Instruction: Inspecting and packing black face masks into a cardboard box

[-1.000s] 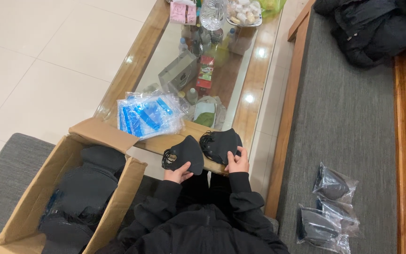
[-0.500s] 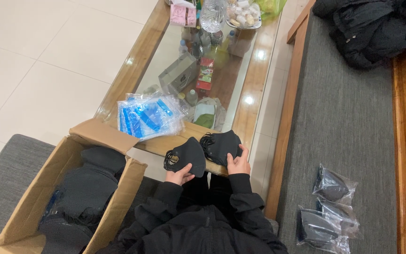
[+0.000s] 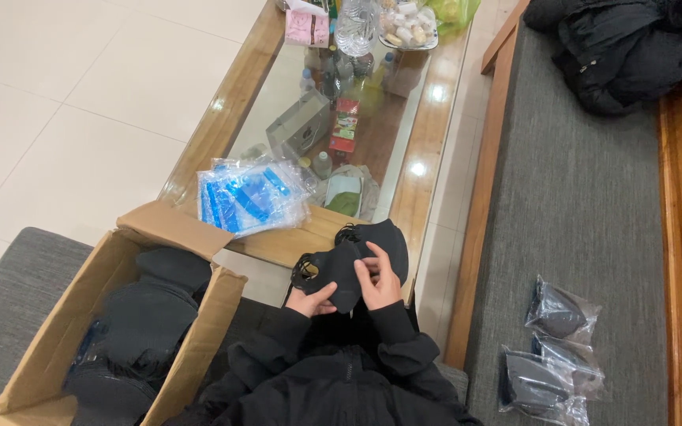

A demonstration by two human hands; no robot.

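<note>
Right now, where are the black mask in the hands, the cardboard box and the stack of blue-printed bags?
black mask [image 3: 339,268], head view, on its folded front panel.
cardboard box [image 3: 174,229], head view, on its open top flap.
blue-printed bags [image 3: 250,197], head view, middle of the top bag.

Black face masks [image 3: 353,264] at centre frame, matched by black sleeves [image 3: 333,355] at the bottom. A plain brown cardboard box [image 3: 65,347] at lower left carries more black masks [image 3: 140,315]. Clear bags with blue stripes [image 3: 250,193] lie on the honey-brown wooden counter [image 3: 222,118], whose glass top shows a red packet [image 3: 345,126] and a grey box [image 3: 299,132]. A pink carton [image 3: 307,25] sits at the top edge. The floor [image 3: 65,87] is cream tile. At right, a grey seat [image 3: 586,221] holds clear-wrapped black masks [image 3: 558,347] and a black jacket [image 3: 625,43].
</note>
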